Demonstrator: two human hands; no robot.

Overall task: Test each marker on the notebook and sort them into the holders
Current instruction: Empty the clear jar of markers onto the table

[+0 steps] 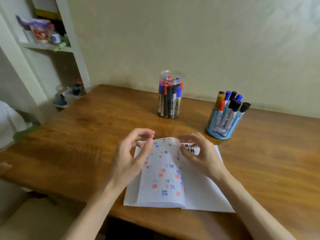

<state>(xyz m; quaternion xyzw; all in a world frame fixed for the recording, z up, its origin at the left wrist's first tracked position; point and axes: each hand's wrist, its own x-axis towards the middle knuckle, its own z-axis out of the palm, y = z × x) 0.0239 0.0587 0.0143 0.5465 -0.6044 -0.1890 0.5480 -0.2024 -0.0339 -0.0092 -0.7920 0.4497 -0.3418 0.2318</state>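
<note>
Hands first: the left hand (pixel 131 153) and the right hand (pixel 199 153) were close together but not touching, both with fingers curled, one on each side of a lifted page (pixel 162 170) of the notebook (pixel 199 193). Left fingertips sat at the page's upper left edge and the right thumb was against its right edge. It was all motion-blurred, so I honestly couldn't tell whether either hand was really pinching the paper or just touching it.

The page stood up curved between them, covered in little red, blue and black scribbles too smeared to read. The notebook lay open on the wooden tabletop (pixel 86 135) near the front edge, and part of its far pages was hidden behind the hands.

Further back stood a clear jar (pixel 170 110) packed with markers (pixel 170 94), and off to the right a blue holder (pixel 223 132) with another bunch sticking out, caps up. Exact counts were impossible with the overlap. On the far left, a white shelf (pixel 48 47) held blurry clutter and was cut off by the frame.
</note>
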